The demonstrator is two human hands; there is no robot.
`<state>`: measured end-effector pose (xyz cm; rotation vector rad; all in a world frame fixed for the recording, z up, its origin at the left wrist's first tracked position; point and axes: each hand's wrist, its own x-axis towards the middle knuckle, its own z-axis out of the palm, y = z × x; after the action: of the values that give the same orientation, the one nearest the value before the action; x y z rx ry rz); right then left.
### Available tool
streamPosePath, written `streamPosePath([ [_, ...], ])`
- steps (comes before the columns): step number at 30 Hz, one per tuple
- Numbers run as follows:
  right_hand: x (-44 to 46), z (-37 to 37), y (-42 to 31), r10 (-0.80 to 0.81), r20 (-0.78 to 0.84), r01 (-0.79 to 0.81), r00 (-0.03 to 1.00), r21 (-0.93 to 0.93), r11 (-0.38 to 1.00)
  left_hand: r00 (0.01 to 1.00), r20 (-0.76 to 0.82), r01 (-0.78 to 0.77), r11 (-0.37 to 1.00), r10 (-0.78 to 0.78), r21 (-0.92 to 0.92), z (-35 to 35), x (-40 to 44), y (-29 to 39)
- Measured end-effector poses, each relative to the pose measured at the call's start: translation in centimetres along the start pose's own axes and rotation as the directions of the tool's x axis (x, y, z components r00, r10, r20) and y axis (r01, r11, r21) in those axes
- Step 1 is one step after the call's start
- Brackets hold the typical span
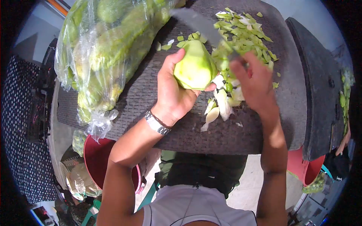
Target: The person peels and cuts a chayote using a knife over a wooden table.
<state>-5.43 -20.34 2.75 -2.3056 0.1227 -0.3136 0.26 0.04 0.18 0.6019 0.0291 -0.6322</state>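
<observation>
My left hand [175,88] is wrapped around a peeled, pale green fruit [194,66], palm up, with the thumb along its left side. The fruit's flat-cut facets face up. In my right hand [256,81] is a large knife, its grip closed by my fingers. The knife's blade [201,24] is smeared by motion and slants up and left, above the far end of the fruit. Beyond and beneath the right hand lies a heap of green slices [245,32]. Several whitish pieces [223,104] lie on the table below the fruit.
A clear plastic bag [113,49] full of green produce covers the left of the dark woven table [181,133]. A black chair back [320,86] stands along the right edge. Below the table are a red bucket [96,158] at left and a red container [311,165] at right.
</observation>
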Motion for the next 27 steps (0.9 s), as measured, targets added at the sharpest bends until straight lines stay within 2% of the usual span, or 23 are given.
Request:
streamPosePath([
  [2, -1.0, 0.8, -0.8, -0.138, 0.092, 0.141, 0.986, -0.022, 0.990, 0.998, -0.005, -0.065, 0.998, 0.065, -0.010, -0.4, 0.1, -0.4],
  [3, -1.5, 1.7, -1.0, -0.237, 0.080, 0.235, 0.968, 0.043, 0.971, 0.985, -0.111, -0.138, 0.990, 0.135, -0.021, -0.3, 0.0, -0.9],
  [4, -1.9, 2.2, -1.1, -0.255, 0.095, 0.251, 0.962, 0.054, 0.966, 0.992, -0.112, -0.060, 0.998, 0.063, 0.026, -1.1, 0.5, -0.6],
  [6, -2.4, 2.8, -1.2, -0.289, 0.124, 0.282, 0.949, 0.076, 0.957, 0.999, 0.034, 0.030, 1.000, -0.030, -0.002, -1.4, 0.5, -0.3],
  [9, -2.4, 2.7, -1.2, -0.326, 0.113, 0.322, 0.939, 0.055, 0.945, 0.997, 0.019, 0.075, 0.997, -0.076, 0.016, -1.3, 0.5, -0.2],
  [12, -1.7, 2.4, -0.4, -0.285, 0.082, 0.282, 0.955, 0.047, 0.958, 0.960, -0.264, -0.087, 0.995, 0.095, 0.041, -1.5, 0.9, -1.1],
  [14, -0.5, 1.6, 0.6, -0.171, 0.058, 0.171, 0.983, 0.015, 0.985, 1.000, -0.002, -0.013, 0.999, 0.013, 0.043, -1.0, -0.2, -0.2],
  [16, 1.0, 0.3, 2.1, 0.011, 0.042, -0.010, 0.999, -0.029, 1.000, 0.998, 0.062, -0.005, 0.992, -0.003, 0.123, -0.2, -0.3, -0.1],
  [17, 1.2, 0.3, 3.0, -0.023, -0.006, 0.023, 1.000, 0.075, 0.997, 0.997, 0.076, 0.001, 0.991, -0.011, 0.132, 0.1, -0.5, -0.1],
  [20, 0.5, 0.5, 1.7, -0.007, 0.019, 0.005, 1.000, 0.101, 0.995, 0.997, 0.070, -0.026, 0.993, 0.017, 0.119, 0.4, -0.7, 0.0],
  [22, -0.6, 0.4, -0.2, -0.136, 0.104, 0.127, 0.985, 0.088, 0.988, 0.999, 0.044, -0.026, 0.998, 0.024, 0.049, -0.1, -0.6, -0.3],
  [23, -1.1, 0.5, -0.8, -0.196, 0.147, 0.185, 0.969, 0.086, 0.979, 0.995, -0.062, -0.081, 0.996, 0.079, -0.027, -0.6, -0.3, -0.8],
  [26, -2.1, 2.0, -1.0, -0.270, 0.113, 0.255, 0.956, 0.128, 0.958, 0.995, -0.077, -0.060, 0.998, 0.060, 0.000, -1.8, 0.5, -0.7],
  [27, -2.0, 1.6, -1.2, -0.260, 0.172, 0.245, 0.950, 0.103, 0.964, 0.998, -0.059, -0.029, 0.998, 0.025, -0.061, -2.4, 0.7, -0.5],
])
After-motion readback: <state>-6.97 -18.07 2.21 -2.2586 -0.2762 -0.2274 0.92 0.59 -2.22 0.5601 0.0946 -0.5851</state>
